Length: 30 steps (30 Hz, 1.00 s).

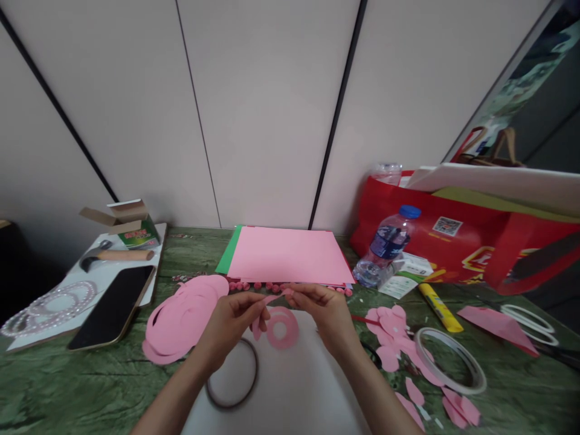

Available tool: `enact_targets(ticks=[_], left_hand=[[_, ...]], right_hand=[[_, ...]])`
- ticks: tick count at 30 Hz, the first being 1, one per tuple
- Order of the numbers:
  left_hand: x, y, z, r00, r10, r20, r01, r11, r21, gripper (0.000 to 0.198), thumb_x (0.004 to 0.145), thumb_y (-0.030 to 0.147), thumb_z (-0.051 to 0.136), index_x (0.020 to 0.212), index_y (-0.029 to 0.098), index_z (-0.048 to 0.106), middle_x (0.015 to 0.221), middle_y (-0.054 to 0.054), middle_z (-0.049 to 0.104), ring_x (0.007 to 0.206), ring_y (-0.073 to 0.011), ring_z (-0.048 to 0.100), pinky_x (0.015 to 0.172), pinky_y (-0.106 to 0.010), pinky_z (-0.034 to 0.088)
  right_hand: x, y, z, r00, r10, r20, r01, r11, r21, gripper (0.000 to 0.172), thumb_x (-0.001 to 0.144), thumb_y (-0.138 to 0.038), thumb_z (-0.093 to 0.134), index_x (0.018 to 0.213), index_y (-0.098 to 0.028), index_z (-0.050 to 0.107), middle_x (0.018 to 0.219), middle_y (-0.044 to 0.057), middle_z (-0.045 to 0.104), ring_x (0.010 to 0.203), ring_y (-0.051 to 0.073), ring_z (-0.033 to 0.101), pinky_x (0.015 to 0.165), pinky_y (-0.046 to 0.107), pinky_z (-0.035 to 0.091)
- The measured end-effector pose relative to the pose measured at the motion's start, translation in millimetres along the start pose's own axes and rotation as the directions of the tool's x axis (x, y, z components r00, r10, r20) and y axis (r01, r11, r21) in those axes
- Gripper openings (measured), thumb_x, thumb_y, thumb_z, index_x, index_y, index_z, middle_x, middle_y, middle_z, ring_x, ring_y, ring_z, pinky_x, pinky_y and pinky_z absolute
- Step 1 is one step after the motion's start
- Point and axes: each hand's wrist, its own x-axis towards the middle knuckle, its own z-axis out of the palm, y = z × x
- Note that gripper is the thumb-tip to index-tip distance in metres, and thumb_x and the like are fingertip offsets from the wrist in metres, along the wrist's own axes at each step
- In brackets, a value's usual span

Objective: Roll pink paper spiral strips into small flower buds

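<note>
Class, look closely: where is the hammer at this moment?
In the head view, the hammer lies at the left on a white board, between the open green box behind it and the black phone nearer the camera.

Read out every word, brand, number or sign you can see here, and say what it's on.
Nothing legible to quote.
Red bag: QR code; yellow print, unreadable.
Bottle label: too blurred.
Open green box: reddish characters, too blurred.
White-and-green carton: print too small.
</note>
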Motion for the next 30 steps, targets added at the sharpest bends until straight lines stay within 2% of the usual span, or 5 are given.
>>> enact_targets(ticks=[18,24,30], left_hand=[[0.9,-2.1,-0.3,1.0,-0.017,0.004,0.017,1.0,0.01,0.018,0.076,0.026,0.052,0.066,0.014,0.062,0.059,-0.001,0.061,0.053,-0.0115,0.052,0.053,-0.021,0.041],[0.0,-3.1,-0.5,1.0,-0.02,0.003,0.019,1.0,0.006,0.019,0.076,0.026,0.052,0.065,0.014,0.062,0.056,0.0,0.059,0.051,-0.0108,0.051,0.054,-0.022,0.041],[0.2,-4.3,-1.3,1.0,-0.006,0.005,0.006,1.0,0.006,0.021,0.078,0.027,0.051,0.065,0.014,0.061,0.052,0.001,0.058,0.051,-0.0105,0.05,0.055,-0.022,0.04]], right_hand=[[-2.0,-4.7,2.1,0.999,-0.031,-0.014,0.03,0.999,-0.043,0.01,0.059,-0.02,0.072,0.061,-0.015,0.064,0.055,-0.001,0.064,0.051,0.008,0.054,0.053,0.02,0.044],[-1.2,-3.7,1.0,0.998,-0.01,-0.057,0.009,1.0,-0.024,0.012,0.057,-0.022,0.073,0.064,-0.015,0.066,0.059,0.001,0.067,0.056,0.011,0.058,0.059,0.023,0.048],[0.8,0.4,-0.1,1.0,0.005,-0.013,-0.005,1.0,-0.003,0.019,0.059,-0.027,0.072,0.074,-0.016,0.068,0.072,0.004,0.07,0.067,0.015,0.063,0.069,0.03,0.051]])
